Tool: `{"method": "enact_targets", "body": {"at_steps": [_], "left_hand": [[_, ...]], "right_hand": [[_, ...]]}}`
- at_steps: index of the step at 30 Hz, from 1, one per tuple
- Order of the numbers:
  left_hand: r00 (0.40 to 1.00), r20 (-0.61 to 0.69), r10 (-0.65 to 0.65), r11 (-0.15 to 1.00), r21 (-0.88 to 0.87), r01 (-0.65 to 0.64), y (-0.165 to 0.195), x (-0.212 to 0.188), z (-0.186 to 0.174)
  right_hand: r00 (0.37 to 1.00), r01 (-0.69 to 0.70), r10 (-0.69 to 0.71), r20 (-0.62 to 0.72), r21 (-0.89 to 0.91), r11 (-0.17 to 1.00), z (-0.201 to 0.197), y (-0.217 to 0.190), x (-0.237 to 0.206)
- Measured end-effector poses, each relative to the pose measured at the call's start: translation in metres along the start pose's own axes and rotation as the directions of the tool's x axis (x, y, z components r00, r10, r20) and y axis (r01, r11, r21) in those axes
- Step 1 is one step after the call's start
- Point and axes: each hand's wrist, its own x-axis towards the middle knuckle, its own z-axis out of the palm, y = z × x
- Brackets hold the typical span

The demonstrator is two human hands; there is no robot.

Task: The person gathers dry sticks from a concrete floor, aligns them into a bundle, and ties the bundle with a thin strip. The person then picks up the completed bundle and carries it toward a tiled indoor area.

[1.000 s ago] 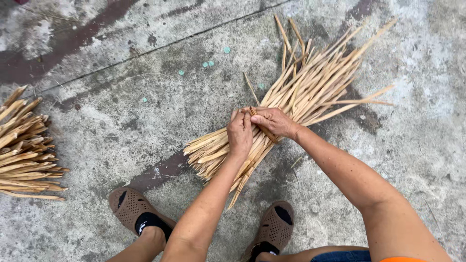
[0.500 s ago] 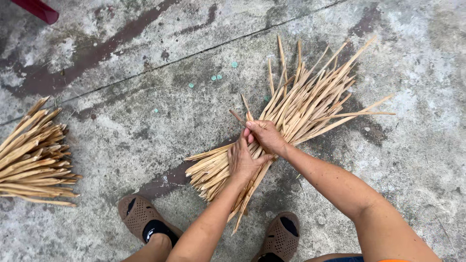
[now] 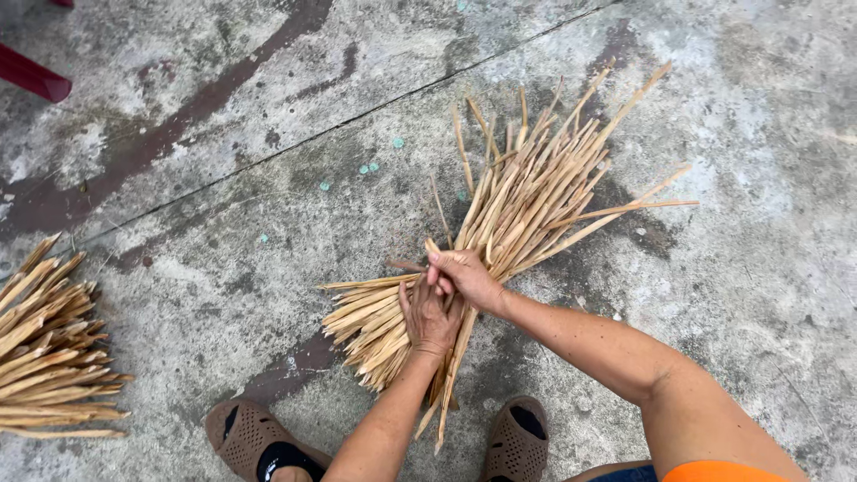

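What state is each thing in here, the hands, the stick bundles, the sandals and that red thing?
Left hand: pressed down on the middle of the bundle, fingers closed around it.
Right hand: gripping the bundle just above the left hand.
Stick bundle: lying on the concrete floor, pinched at the waist, ends fanned out.
Second bundle: lying apart at the left edge, untouched.
Sandals: worn, flat on the floor.
Red object: partly out of view.

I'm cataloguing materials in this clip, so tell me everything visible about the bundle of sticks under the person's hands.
The bundle of sticks is a sheaf of thin, flat, pale tan strips, seemingly split cane or bamboo. It lies on the stained concrete floor, pinched at the waist and fanning out at both ends, the far end more ragged. The left hand presses its middle; the right hand grips there.
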Motion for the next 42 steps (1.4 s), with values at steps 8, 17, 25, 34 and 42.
{"method": "enact_targets", "body": {"at_steps": [8, 17, 25, 34, 42], "left_hand": [[0.93, -0.248, 0.272, 0.961, 0.119, -0.25, -0.002, -0.005, 0.005], [0.997, 0.001, 0.082, 0.997, -0.008, -0.082, -0.006, 0.007, 0.002], [0.992, -0.101, 0.074, 0.985, -0.149, -0.089, -0.01, 0.013, 0.014], [0.981, -0.087, 0.174, 0.984, 0.041, -0.171, -0.025, 0.012, 0.029], [0.989, -0.146, 0.011, 0.953, -0.298, -0.055, -0.016, 0.016, 0.014]], "right_hand": [[0.941, 0.325, -0.183, 0.286, -0.601, 0.73, 0.014, -0.01, -0.023], [0.999, 0.027, -0.029, 0.015, 0.131, 0.991, 0.009, -0.011, -0.008], [0.978, 0.065, 0.069, 0.198, -0.598, 0.799, 0.006, -0.045, 0.008], [0.879, 0.47, 0.011, 0.476, -0.871, 0.146, 0.03, -0.077, -0.052], [0.866, 0.206, -0.279, 0.415, -0.804, -0.557, 0.019, -0.073, -0.016]]}}
